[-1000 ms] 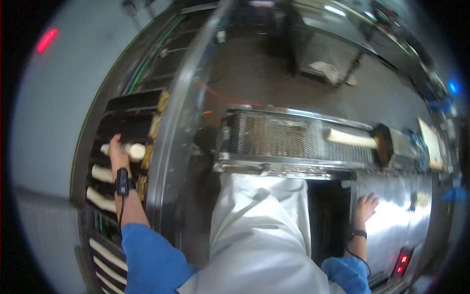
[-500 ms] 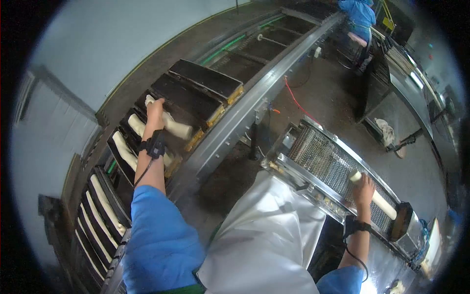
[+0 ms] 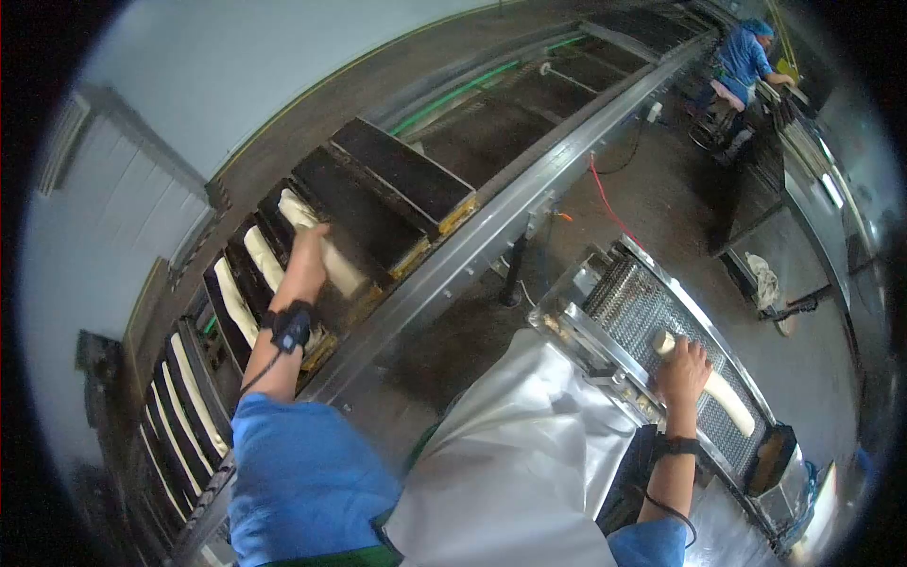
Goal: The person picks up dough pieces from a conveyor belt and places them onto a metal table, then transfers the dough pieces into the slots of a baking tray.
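Observation:
My left hand (image 3: 307,257) is at a long pale dough roll (image 3: 340,269) in a dark baking tin, its fingers curled over the roll's middle and partly hidden. Beside it, more tins each hold a dough roll, such as this one (image 3: 264,257) and another farther left (image 3: 234,300). At the right, my right hand (image 3: 682,371) has its fingers wrapped over a second dough roll (image 3: 729,404), which lies along a metal mesh conveyor (image 3: 625,300). One end of that roll shows past the fingers.
Dark tins (image 3: 402,175) sit on a rail-sided line (image 3: 491,227) running away to the upper right. Filled tins (image 3: 179,397) stand at the lower left. A co-worker in blue (image 3: 744,61) bends over a metal table (image 3: 817,189). A red cable (image 3: 605,198) hangs nearby.
The left-hand dough roll now lies lower along its tin, with my hand still at it. My right hand keeps its roll on the mesh. The view has shifted, and the co-worker is more visible.

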Demonstrator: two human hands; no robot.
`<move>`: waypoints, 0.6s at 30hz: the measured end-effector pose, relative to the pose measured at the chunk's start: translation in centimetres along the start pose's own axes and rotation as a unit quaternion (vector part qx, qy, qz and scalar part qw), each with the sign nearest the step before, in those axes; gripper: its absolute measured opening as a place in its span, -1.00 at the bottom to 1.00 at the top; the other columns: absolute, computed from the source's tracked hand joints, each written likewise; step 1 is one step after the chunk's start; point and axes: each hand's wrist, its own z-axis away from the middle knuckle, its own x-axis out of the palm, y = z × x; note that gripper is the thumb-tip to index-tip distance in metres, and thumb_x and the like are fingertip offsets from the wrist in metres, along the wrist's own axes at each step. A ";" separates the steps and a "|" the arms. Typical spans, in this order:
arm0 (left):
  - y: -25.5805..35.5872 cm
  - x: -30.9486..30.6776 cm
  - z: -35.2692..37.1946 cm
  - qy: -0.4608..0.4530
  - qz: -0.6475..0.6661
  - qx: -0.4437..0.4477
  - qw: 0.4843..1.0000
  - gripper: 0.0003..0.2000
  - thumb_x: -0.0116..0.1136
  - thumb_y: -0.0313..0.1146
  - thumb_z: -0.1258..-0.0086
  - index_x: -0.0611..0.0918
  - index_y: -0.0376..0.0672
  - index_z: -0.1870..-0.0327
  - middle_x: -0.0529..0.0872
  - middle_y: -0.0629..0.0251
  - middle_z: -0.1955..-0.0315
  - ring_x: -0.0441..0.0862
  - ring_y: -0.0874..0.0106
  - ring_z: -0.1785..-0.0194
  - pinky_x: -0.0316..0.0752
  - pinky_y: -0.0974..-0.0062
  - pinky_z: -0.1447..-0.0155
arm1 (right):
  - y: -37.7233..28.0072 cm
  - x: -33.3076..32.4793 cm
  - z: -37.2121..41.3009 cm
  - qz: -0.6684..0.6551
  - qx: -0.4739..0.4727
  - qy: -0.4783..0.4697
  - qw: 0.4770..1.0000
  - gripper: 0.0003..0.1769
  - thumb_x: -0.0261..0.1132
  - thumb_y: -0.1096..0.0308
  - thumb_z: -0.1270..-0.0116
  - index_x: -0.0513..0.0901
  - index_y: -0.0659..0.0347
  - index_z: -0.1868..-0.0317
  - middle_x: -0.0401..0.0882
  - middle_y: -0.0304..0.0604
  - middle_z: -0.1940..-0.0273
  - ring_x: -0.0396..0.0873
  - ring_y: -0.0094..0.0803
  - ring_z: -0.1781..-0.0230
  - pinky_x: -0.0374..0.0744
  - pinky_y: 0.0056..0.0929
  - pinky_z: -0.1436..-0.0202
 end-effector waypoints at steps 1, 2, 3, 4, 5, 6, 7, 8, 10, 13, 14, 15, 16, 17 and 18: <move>-2.4 -0.3 0.2 0.015 0.014 0.018 1.000 -0.17 0.08 -0.32 -0.31 -0.11 -0.32 -0.52 0.05 -0.13 -0.47 0.12 0.12 -0.48 0.12 0.34 -0.44 | -0.5 0.2 -0.4 0.005 0.003 0.010 1.000 -0.61 0.24 0.41 -0.05 0.54 0.16 0.03 0.54 -0.03 0.06 0.48 -0.05 -0.10 0.41 0.02 -0.13; -5.1 -0.4 -0.4 -0.046 0.079 0.037 0.995 -0.07 0.09 -0.31 -0.31 -0.31 -0.26 -0.52 -0.26 -0.07 -0.53 -0.20 0.17 -0.58 -0.13 0.38 -0.52 | -1.1 0.2 -0.7 0.009 0.008 0.021 1.000 -0.64 0.26 0.39 -0.05 0.55 0.17 0.07 0.53 -0.01 0.06 0.48 -0.05 -0.10 0.43 0.00 -0.11; -3.4 1.5 3.3 -0.018 0.022 0.030 0.999 -0.07 0.09 -0.32 -0.30 -0.30 -0.23 -0.53 -0.26 -0.04 -0.54 -0.25 0.17 -0.59 -0.21 0.32 -0.54 | -1.6 0.0 -0.8 0.007 0.003 0.023 1.000 -0.64 0.26 0.39 -0.05 0.55 0.17 0.07 0.53 -0.01 0.06 0.48 -0.05 -0.10 0.43 0.00 -0.11; -4.1 2.0 4.0 -0.024 0.011 0.013 1.000 -0.06 0.10 -0.32 -0.29 -0.30 -0.22 -0.53 -0.26 -0.02 -0.54 -0.25 0.17 -0.59 -0.22 0.30 -0.55 | -2.2 -0.5 -0.9 -0.008 0.007 0.009 1.000 -0.66 0.28 0.38 -0.04 0.56 0.18 0.10 0.55 0.01 0.09 0.51 -0.01 -0.06 0.45 0.01 -0.08; -4.6 2.3 4.4 -0.032 0.001 -0.004 0.999 -0.06 0.10 -0.32 -0.28 -0.30 -0.20 -0.53 -0.27 0.00 -0.55 -0.25 0.16 -0.59 -0.23 0.27 -0.55 | -2.6 -1.0 -1.0 -0.022 0.011 -0.006 1.000 -0.67 0.29 0.37 -0.04 0.57 0.19 0.13 0.58 0.02 0.11 0.54 0.02 -0.02 0.48 0.01 -0.05; -4.1 2.8 5.1 -0.031 0.002 -0.005 1.000 -0.06 0.10 -0.32 -0.28 -0.30 -0.20 -0.53 -0.27 0.00 -0.55 -0.25 0.16 -0.59 -0.23 0.27 -0.55 | -3.1 -1.4 -1.3 -0.021 0.010 -0.006 1.000 -0.67 0.29 0.37 -0.04 0.57 0.19 0.13 0.58 0.02 0.11 0.54 0.02 -0.02 0.48 0.01 -0.05; -2.9 3.3 6.1 -0.042 0.019 -0.011 0.999 -0.06 0.11 -0.32 -0.29 -0.29 -0.19 -0.53 -0.26 0.00 -0.55 -0.24 0.16 -0.59 -0.21 0.26 -0.55 | -3.5 -1.8 -1.8 -0.065 0.029 -0.034 0.997 -0.66 0.31 0.34 -0.05 0.58 0.20 0.12 0.60 0.00 0.16 0.58 -0.01 0.04 0.52 -0.05 0.00; -2.1 3.7 6.6 -0.056 0.036 -0.016 0.998 -0.06 0.11 -0.31 -0.29 -0.29 -0.18 -0.53 -0.26 0.00 -0.55 -0.23 0.15 -0.58 -0.19 0.25 -0.54 | -3.7 -2.3 -2.3 -0.109 0.051 -0.059 0.991 -0.65 0.33 0.32 -0.06 0.58 0.21 0.11 0.62 -0.03 0.21 0.62 -0.05 0.10 0.56 -0.10 0.05; -1.8 4.7 6.4 -0.046 0.020 -0.037 0.998 -0.05 0.14 -0.31 -0.27 -0.28 -0.20 -0.53 -0.26 -0.01 -0.55 -0.23 0.13 -0.58 -0.16 0.26 -0.54 | -1.2 -3.0 -4.5 -0.264 0.024 -0.006 0.964 -0.62 0.35 0.30 -0.07 0.57 0.22 0.07 0.63 -0.04 0.20 0.64 -0.13 0.18 0.59 -0.18 0.10; -2.3 6.0 4.9 -0.049 0.007 -0.037 0.998 -0.02 0.19 -0.30 -0.25 -0.26 -0.23 -0.53 -0.28 -0.04 -0.54 -0.23 0.09 -0.58 -0.11 0.28 -0.53 | 1.0 -9.9 -7.5 -0.607 0.017 0.050 0.793 -0.57 0.38 0.23 -0.14 0.56 0.26 0.03 0.64 -0.08 0.12 0.64 -0.32 0.21 0.60 -0.32 0.12; -2.3 6.3 4.3 -0.061 0.013 -0.017 0.998 0.00 0.22 -0.29 -0.23 -0.25 -0.26 -0.53 -0.29 -0.06 -0.53 -0.24 0.07 -0.57 -0.09 0.29 -0.53 | 0.9 -13.4 -8.1 -0.659 0.019 0.071 0.749 -0.59 0.36 0.21 -0.19 0.55 0.28 0.03 0.63 -0.08 0.11 0.64 -0.31 0.18 0.61 -0.31 0.08; -2.0 7.1 4.3 -0.068 0.011 -0.015 0.998 0.00 0.22 -0.29 -0.23 -0.25 -0.26 -0.53 -0.29 -0.06 -0.53 -0.24 0.07 -0.57 -0.09 0.29 -0.53 | 0.4 -16.8 -8.3 -0.707 0.021 0.092 0.701 -0.60 0.34 0.19 -0.24 0.55 0.30 0.04 0.63 -0.08 0.09 0.64 -0.31 0.14 0.61 -0.30 0.04; -1.5 7.9 4.5 -0.076 0.010 -0.021 0.997 0.01 0.24 -0.29 -0.22 -0.25 -0.29 -0.52 -0.30 -0.12 -0.52 -0.22 0.05 -0.57 -0.08 0.30 -0.53 | -0.6 -20.3 -8.6 -0.761 -0.046 0.082 0.642 -0.58 0.32 0.17 -0.27 0.54 0.29 -0.01 0.62 -0.03 0.06 0.63 -0.26 0.07 0.61 -0.27 -0.01; -1.1 8.6 4.6 -0.084 0.009 -0.026 0.996 0.02 0.26 -0.29 -0.21 -0.24 -0.33 -0.51 -0.30 -0.17 -0.51 -0.19 0.04 -0.56 -0.07 0.30 -0.53 | -2.0 -23.2 -8.6 -0.806 -0.113 0.070 0.577 -0.56 0.29 0.14 -0.31 0.53 0.29 -0.05 0.62 0.03 0.02 0.62 -0.22 0.00 0.62 -0.24 -0.07; -1.5 9.1 3.6 -0.092 0.007 -0.025 0.995 0.02 0.26 -0.29 -0.21 -0.24 -0.33 -0.51 -0.30 -0.17 -0.51 -0.19 0.04 -0.56 -0.07 0.30 -0.53 | -3.8 -25.4 -8.3 -0.833 -0.154 0.047 0.529 -0.50 0.28 0.14 -0.33 0.48 0.31 -0.14 0.58 0.09 -0.04 0.59 -0.17 -0.07 0.60 -0.20 -0.13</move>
